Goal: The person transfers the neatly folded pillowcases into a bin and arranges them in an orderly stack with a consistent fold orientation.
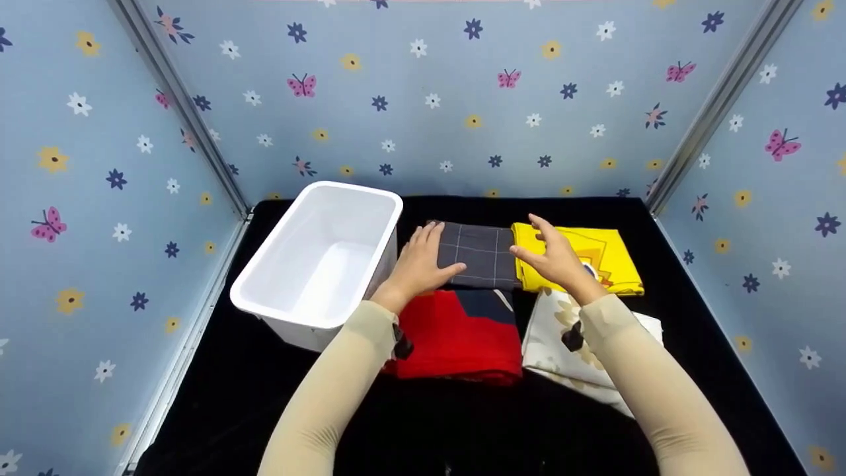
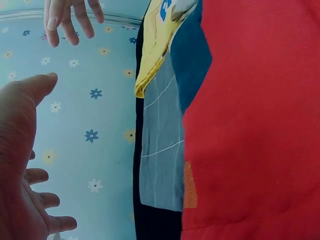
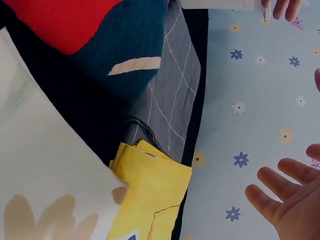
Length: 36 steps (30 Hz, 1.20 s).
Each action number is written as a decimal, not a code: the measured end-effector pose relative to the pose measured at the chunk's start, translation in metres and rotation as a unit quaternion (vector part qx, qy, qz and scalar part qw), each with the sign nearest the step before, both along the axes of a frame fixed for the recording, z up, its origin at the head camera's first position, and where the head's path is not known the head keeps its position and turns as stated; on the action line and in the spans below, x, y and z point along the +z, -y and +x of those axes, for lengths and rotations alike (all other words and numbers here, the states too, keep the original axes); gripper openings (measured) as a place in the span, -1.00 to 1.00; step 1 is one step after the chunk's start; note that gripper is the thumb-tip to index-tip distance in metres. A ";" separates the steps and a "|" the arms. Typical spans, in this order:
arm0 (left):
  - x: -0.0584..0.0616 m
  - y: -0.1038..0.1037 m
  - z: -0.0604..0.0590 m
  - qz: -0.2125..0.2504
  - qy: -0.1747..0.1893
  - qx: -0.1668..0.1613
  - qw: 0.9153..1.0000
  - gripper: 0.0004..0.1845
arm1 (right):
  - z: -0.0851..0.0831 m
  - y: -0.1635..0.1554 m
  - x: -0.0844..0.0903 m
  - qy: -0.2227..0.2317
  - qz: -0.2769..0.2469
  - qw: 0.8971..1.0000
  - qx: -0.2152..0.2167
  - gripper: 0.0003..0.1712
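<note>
The white plastic bin [image 1: 317, 258] stands empty at left, just beside the left hand [image 1: 420, 261], whose flat, apart grip rests on the dark grid-checked folded cloth [image 1: 479, 254]; the right hand [image 1: 555, 254] hovers spread over the yellow folded cloth [image 1: 598, 261]. Lifting one-handed could unfold the checked cloth, I judge.
</note>
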<state>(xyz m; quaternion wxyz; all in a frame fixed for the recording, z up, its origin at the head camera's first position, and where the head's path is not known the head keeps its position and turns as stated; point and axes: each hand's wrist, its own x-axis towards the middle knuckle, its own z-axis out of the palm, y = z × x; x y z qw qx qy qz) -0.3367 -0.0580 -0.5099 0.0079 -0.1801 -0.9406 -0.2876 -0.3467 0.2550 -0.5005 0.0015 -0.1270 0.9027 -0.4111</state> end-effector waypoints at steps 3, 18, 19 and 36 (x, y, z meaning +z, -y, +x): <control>-0.005 -0.001 0.002 0.015 0.005 0.000 1.000 0.06 | 0.000 -0.001 -0.003 0.008 -0.010 1.000 -0.004 0.07; -0.030 0.007 0.011 0.074 0.036 0.015 0.997 0.03 | 0.005 -0.001 -0.021 0.052 -0.048 0.997 -0.010 0.14; -0.032 0.008 0.011 0.078 0.040 0.015 0.996 0.03 | 0.005 -0.001 -0.022 0.054 -0.050 0.997 -0.011 0.14; -0.072 0.026 0.010 0.146 0.071 0.047 0.986 0.06 | 0.012 0.002 -0.047 0.091 -0.066 0.994 -0.007 0.16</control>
